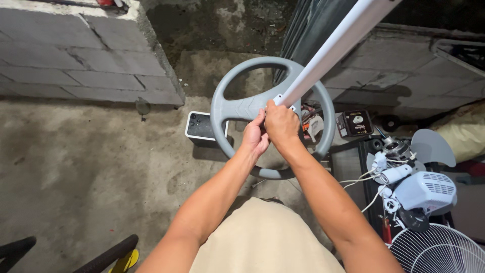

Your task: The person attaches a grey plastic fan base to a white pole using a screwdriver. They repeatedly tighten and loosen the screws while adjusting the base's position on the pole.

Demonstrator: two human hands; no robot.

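Head view
Surroundings: grey block wall (76, 60) stood at upper left; a white-rimmed box with a dark top (201, 127) sat on the concrete floor (91, 172) behind the ring's left edge; a dismantled white fan motor (422, 191) with loose wires and a wire fan guard (437, 253) lay at lower right; a grey fan blade (432, 146) lay just above them.
Held item: grey ring-shaped fan base (237, 108) with a white pole (333, 45) rising from its hub toward upper right.
Left hand (255, 136): fingers curled shut around the hub spoke.
Right hand (281, 124): closed over the pole's foot, touching the left hand.
Obscured: hub joint was covered by both hands; pole top was cut off by the frame edge; small clutter behind the ring was unclear.
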